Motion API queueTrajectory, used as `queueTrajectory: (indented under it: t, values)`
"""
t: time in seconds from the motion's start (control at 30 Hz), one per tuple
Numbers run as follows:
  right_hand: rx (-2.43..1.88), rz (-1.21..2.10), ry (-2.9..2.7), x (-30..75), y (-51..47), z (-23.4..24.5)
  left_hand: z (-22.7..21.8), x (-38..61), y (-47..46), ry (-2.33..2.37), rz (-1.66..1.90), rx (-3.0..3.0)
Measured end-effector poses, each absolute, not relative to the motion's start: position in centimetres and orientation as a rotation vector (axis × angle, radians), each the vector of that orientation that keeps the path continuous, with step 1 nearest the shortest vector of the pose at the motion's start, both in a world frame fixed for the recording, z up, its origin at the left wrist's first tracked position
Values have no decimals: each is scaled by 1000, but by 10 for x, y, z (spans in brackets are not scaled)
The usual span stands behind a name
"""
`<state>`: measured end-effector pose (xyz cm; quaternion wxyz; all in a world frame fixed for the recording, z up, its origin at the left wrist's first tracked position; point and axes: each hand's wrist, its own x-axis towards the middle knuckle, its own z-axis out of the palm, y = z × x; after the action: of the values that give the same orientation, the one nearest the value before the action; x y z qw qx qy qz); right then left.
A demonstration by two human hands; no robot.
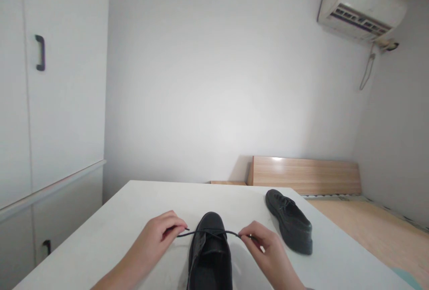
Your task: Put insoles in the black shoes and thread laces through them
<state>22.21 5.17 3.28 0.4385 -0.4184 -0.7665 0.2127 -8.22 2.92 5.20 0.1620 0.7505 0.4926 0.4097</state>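
Observation:
A black leather shoe (pixel 210 254) stands on the white table (pixel 110 232) right in front of me, toe pointing away. My left hand (pixel 157 236) pinches the left end of its black lace (pixel 209 233), fingers closed. My right hand (pixel 264 247) pinches the right end, also closed. The lace runs taut across the top of the shoe between both hands. A second black shoe (pixel 290 220) lies on the table to the right, apart from my hands.
A white wardrobe (pixel 50 102) with dark handles stands at the left. A wooden bed frame (pixel 304 174) sits behind the table against the wall. An air conditioner (pixel 362 6) hangs at the upper right.

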Motion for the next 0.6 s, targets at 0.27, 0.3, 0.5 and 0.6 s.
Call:
queueTrajectory:
  t: [0.27, 0.3, 0.5, 0.6]
  values:
    - [-1061, 402, -2110, 201, 49, 33, 38, -53, 33, 1391, 964, 2339]
    - [-1060, 421, -2103, 201, 50, 33, 37, -53, 32, 1390, 978, 2319]
    - [-1035, 503, -2084, 204, 53, 28, 33, -53, 27, 1340, 1075, 2237]
    - [-1050, 546, -2080, 204, 54, 26, 34, -53, 26, 1326, 1074, 2260]
